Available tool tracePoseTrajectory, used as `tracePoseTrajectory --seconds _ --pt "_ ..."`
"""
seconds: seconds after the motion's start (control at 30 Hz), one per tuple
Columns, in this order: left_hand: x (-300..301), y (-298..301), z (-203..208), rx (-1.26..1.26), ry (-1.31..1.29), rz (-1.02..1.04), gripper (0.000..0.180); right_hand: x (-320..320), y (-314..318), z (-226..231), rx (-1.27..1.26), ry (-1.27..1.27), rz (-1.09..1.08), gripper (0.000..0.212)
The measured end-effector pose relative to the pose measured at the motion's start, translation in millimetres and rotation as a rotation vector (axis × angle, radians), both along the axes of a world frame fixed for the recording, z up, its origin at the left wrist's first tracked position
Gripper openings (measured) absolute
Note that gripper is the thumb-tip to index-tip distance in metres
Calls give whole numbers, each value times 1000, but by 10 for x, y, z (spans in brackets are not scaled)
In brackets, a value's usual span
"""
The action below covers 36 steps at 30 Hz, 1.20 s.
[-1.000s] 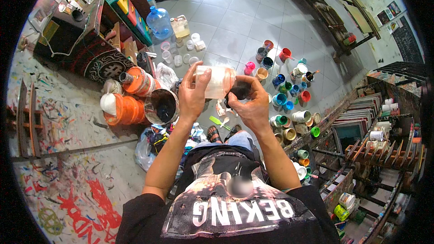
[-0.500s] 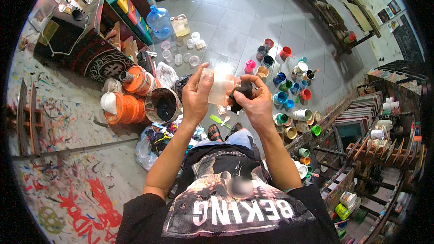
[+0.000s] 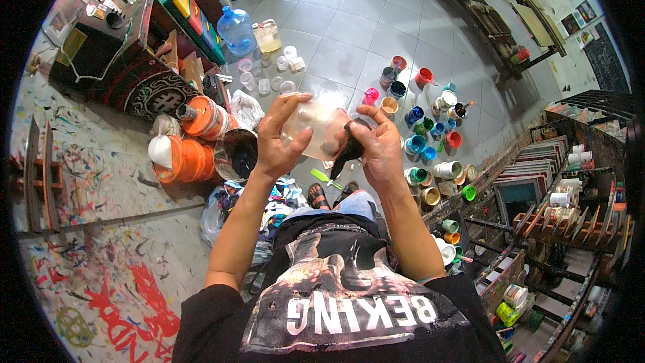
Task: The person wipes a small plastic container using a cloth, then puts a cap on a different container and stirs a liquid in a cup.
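Note:
A cloudy, translucent plastic container (image 3: 310, 121) is held up in front of me, tilted with its mouth toward the right. My left hand (image 3: 274, 144) grips it, thumb and fingers spread around its side. A black cloth (image 3: 346, 158) hangs bunched from the container's mouth side. My right hand (image 3: 381, 149) pinches this cloth between thumb and fingers, and some of it lies against the container's rim. Beyond them on the floor stand several clear plastic cups (image 3: 248, 82).
Several paint cups (image 3: 416, 115) stand on the floor to the right. A blue water jug (image 3: 236, 32), orange buckets (image 3: 191, 161) and a dark-stained bucket (image 3: 236, 153) are at left. A green spatula (image 3: 321, 176) lies near my feet. Printing frames (image 3: 524, 188) lean at right.
The container has tilted and turned slightly, with my left fingers shifted on it. The black cloth now hangs lower and longer from my right hand, which stays at the mouth.

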State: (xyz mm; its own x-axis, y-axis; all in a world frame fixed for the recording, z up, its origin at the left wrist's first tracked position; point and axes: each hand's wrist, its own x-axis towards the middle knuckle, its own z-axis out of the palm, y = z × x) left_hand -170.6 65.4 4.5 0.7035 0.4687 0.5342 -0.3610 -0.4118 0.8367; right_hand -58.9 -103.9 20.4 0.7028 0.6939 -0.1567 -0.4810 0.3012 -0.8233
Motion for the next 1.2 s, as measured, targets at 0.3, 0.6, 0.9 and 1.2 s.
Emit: tracePoseTrajectory --seconds 0.3,0.6,0.9,1.2 --pt "70 -296 -82 -363 167 264 41 -242 -12 -24 -27 -245 -22 49" --pt "98 -217 -94 -866 307 111 45 -240 -18 -280 -154 -854 -10 61" --pt "5 6 -193 -1205 641 -107 51 -92 -81 -506 -161 -1234 15 87" --pt "-172 301 -499 -1355 983 -505 58 65 -254 -344 -174 -1679 391 92"
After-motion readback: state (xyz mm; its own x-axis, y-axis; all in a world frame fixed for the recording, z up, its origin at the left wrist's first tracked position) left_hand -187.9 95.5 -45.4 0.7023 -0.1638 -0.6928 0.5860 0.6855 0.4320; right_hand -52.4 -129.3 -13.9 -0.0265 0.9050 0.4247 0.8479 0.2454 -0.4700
